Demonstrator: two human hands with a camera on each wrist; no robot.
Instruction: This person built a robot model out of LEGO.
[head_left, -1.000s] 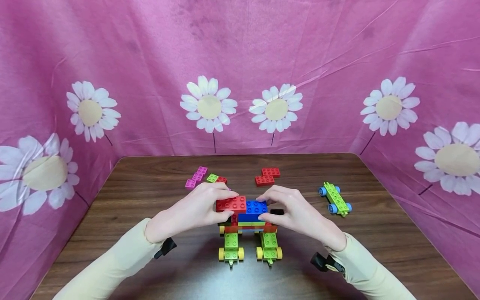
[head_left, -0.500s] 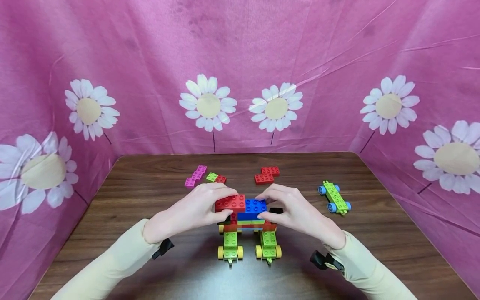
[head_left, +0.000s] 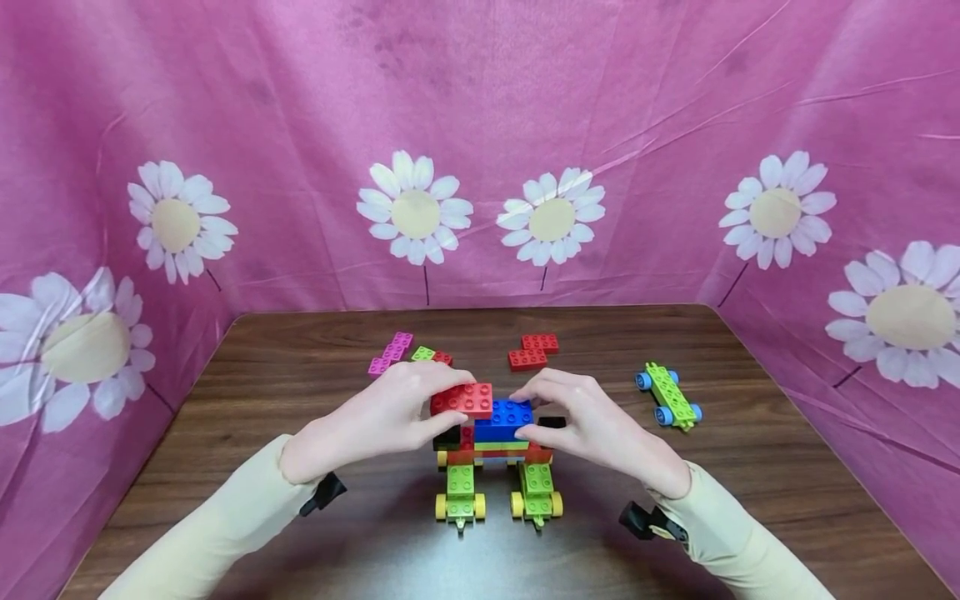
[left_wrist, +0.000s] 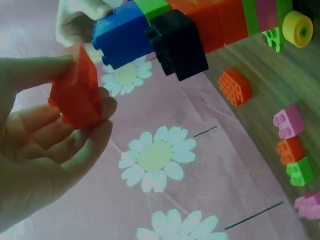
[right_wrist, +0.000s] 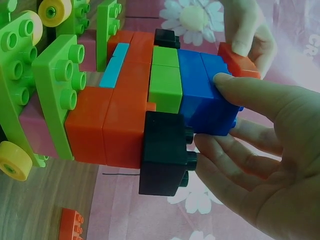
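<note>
My left hand (head_left: 378,412) holds a red toy brick (head_left: 472,400) between thumb and fingers. In the left wrist view this brick (left_wrist: 77,90) is apart from the blue bricks (left_wrist: 122,32). My right hand (head_left: 577,412) pinches the blue bricks at the top of a built toy structure, thumb on the near side. Under the blue layer come light green bricks (right_wrist: 166,80) and red bricks (right_wrist: 125,115). Black bricks (right_wrist: 162,152) stick out at both sides. The structure stands on green bases (head_left: 461,483) with yellow wheels.
Behind the hands lie joined pink bricks (head_left: 390,354), a green brick (head_left: 423,354) beside a red one, and two red bricks (head_left: 527,359). A green base with blue wheels (head_left: 671,396) sits to the right. Pink flowered cloth surrounds the wooden table (head_left: 300,342).
My left hand has raised the red brick slightly, showing more of the black brick beneath. The right hand keeps its grip on the blue bricks.
</note>
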